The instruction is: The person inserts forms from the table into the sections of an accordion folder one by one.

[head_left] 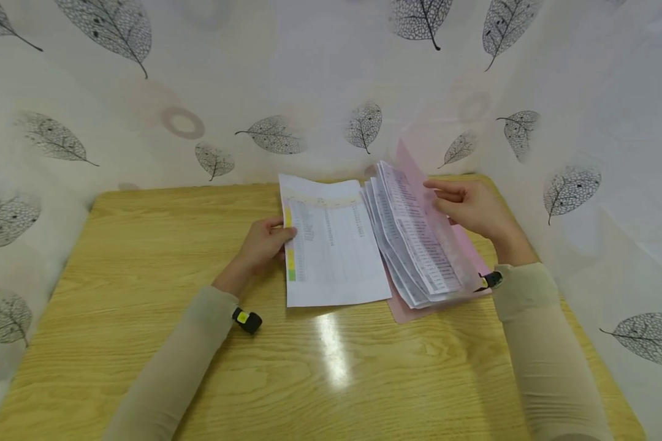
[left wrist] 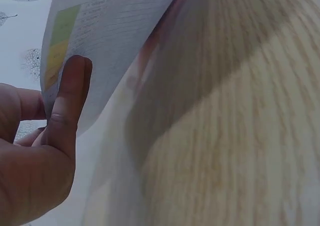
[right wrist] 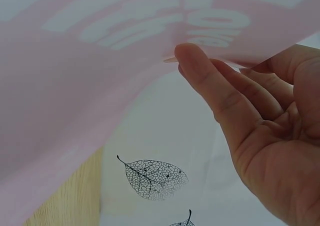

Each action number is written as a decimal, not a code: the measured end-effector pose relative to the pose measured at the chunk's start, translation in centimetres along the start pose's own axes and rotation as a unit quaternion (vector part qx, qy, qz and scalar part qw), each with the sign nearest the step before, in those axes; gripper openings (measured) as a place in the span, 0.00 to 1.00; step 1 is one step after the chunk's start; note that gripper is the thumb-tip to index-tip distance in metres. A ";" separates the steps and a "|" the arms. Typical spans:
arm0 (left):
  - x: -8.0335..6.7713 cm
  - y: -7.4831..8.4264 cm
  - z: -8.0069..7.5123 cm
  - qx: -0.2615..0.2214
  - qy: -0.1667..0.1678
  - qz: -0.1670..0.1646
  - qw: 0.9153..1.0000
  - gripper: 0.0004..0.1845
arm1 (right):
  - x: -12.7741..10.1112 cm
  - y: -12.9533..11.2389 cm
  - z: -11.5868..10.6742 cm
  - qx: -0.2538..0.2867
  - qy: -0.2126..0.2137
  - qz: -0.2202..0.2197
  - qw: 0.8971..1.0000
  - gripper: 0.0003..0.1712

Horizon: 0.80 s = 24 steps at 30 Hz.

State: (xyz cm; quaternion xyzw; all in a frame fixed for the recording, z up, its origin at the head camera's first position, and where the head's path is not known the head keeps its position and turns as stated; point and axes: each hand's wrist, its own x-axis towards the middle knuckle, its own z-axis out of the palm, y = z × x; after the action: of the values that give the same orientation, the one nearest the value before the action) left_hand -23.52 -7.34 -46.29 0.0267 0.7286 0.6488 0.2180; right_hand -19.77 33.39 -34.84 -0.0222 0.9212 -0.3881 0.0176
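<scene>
A printed sheet of paper (head_left: 339, 251) with a yellow and green strip down its left side is held raised over the table. My left hand (head_left: 262, 245) pinches its left edge; in the left wrist view the left hand (left wrist: 47, 151) has the paper (left wrist: 115, 41) between thumb and fingers. To the right lies an open pink folder (head_left: 405, 312) with a fanned stack of printed sheets (head_left: 419, 245) in it. With my right hand (head_left: 471, 208) I grip the edge of its lifted cover, and the right wrist view shows the pink cover (right wrist: 60, 91) bending above the fingers.
Beneath everything is a wood-grain table (head_left: 160, 263). A white curtain with leaf prints (head_left: 320, 73) hangs behind the table and along its sides. Each sleeve cuff carries a small black wrist camera (head_left: 247, 320).
</scene>
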 end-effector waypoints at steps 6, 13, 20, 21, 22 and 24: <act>0.2 0.6 0.2 0.011 -0.001 0.030 0.999 0.24 | 0.0 0.1 0.1 0.013 0.001 -0.003 1.000 0.24; 0.2 1.1 0.4 0.029 0.011 0.048 0.998 0.24 | 0.2 0.4 -0.1 0.022 0.003 -0.014 1.000 0.24; 0.3 1.0 0.7 0.048 0.006 0.035 0.998 0.24 | 0.2 0.7 -0.4 0.036 -0.006 -0.013 0.999 0.24; 0.3 1.0 0.7 0.049 0.008 0.032 0.998 0.24 | 0.2 0.7 -0.4 0.038 -0.006 -0.016 0.999 0.24; 0.3 1.0 0.8 0.049 0.010 0.032 0.998 0.23 | 0.2 0.7 -0.5 0.040 -0.006 -0.018 0.999 0.24; 0.3 1.0 0.8 0.048 0.013 0.033 0.998 0.23 | 0.2 0.7 -0.4 0.042 -0.005 -0.020 0.999 0.23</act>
State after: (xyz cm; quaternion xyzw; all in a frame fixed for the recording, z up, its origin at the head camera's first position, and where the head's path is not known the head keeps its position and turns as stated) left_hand -23.79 -6.31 -45.47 0.0527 0.7601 0.6206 0.1853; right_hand -20.05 34.21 -35.06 -0.0420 0.9034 -0.4265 0.0155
